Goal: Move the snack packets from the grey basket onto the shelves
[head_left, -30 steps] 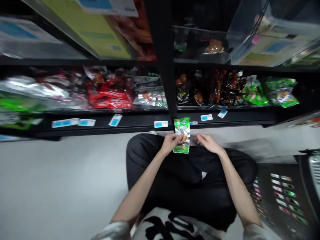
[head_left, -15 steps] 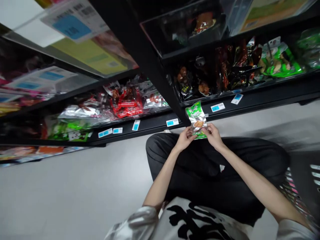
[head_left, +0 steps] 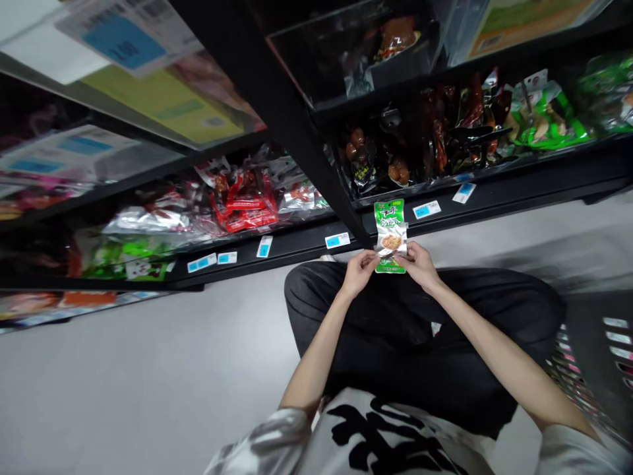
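A green and silver snack packet [head_left: 390, 227] with printed lettering and a food picture stands nearly upright above my lap, its front facing me. My left hand [head_left: 360, 272] pinches its lower left edge between thumb and fingers. On the lower right edge, my right hand [head_left: 419, 265] grips it the same way, thumb on the front. The packet's top reaches in front of the bottom shelf's black edge. Its back and the fingers behind it are hidden.
Black shelves hold red packets [head_left: 250, 201], dark packets [head_left: 363, 158] and green packets [head_left: 548, 119]. Price tags [head_left: 337, 240] line the shelf edge. A dark upright post [head_left: 316, 138] divides the shelves. A slotted basket [head_left: 591, 343] stands at my right, beside my bent leg.
The packet has turned from a slight tilt to nearly straight, its front flatter toward me. Both hands keep their grip. The whole view has shifted slightly.
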`<state>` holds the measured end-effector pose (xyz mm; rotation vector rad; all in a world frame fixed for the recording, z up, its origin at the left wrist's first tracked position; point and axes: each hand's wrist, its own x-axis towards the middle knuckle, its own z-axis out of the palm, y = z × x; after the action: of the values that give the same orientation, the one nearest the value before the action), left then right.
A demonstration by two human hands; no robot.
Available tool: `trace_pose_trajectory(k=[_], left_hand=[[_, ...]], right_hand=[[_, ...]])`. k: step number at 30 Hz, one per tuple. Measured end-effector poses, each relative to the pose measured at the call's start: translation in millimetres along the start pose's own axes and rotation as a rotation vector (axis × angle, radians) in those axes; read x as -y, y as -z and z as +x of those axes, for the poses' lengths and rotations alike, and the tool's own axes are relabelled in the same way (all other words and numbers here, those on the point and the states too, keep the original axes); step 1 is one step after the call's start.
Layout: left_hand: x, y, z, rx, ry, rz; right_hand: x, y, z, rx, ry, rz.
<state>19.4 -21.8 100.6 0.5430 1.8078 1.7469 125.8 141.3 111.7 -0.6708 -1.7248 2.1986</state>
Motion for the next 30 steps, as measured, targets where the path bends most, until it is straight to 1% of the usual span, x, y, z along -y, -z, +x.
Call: trace_pose_trajectory(k=[6,11,15,20,25,30], left_hand=[[-3.0,0.3,-0.6,0.007,-0.010,0.072],[-3.0,-0.8,-0.6,-0.056,-0.019,0.061],[-0.9,0.1,-0.3,-0.051,0.004,0.064],[-2.2,0.7,-0.7,-0.062,-0.003,0.079],[-8.3,-0.8,-2.1,-0.012,0.012,0.084],[-13.0,-2.5,-4.0,0.030,0.024,0.123]], right_hand=[[0.7,-0.3,0.5,0.038,-0.035,0.039],[-0.6,-0.4,0.9,0.045,-0.037,0.010],[-2.8,-1.4,-1.4,0.104,-0.039,-0.032],[1.9,-5.3,-5.2,0.106,-0.078,-0.042],[8.0,-8.9,-6.3,0.046,-0.102,0.026],[7.8,-6.9,-5.3,0.037,-0.099,-0.008]])
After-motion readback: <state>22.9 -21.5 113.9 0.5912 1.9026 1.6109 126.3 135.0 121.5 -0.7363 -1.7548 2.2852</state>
